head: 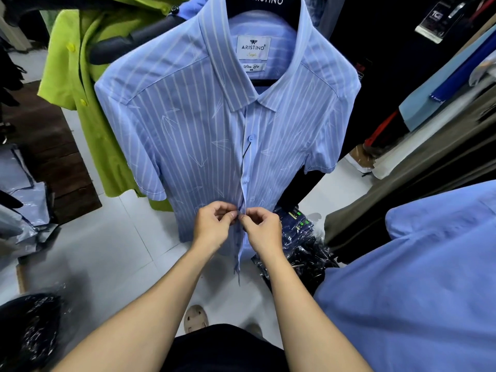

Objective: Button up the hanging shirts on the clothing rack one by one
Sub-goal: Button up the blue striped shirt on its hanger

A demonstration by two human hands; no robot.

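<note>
A light blue striped shirt (204, 135) hangs on a dark hanger (264, 6) at the centre of the frame, its front facing the camera. One button (251, 138) on the chest is fastened. Lower on the front strip, the left hand (214, 224) and right hand (261, 228) meet, each pinching an edge of the shirt with curled fingers. A lime green shirt (77, 84) hangs at the upper left. Another blue shirt (418, 285) fills the lower right, above a white tiled floor (107, 251).
</note>
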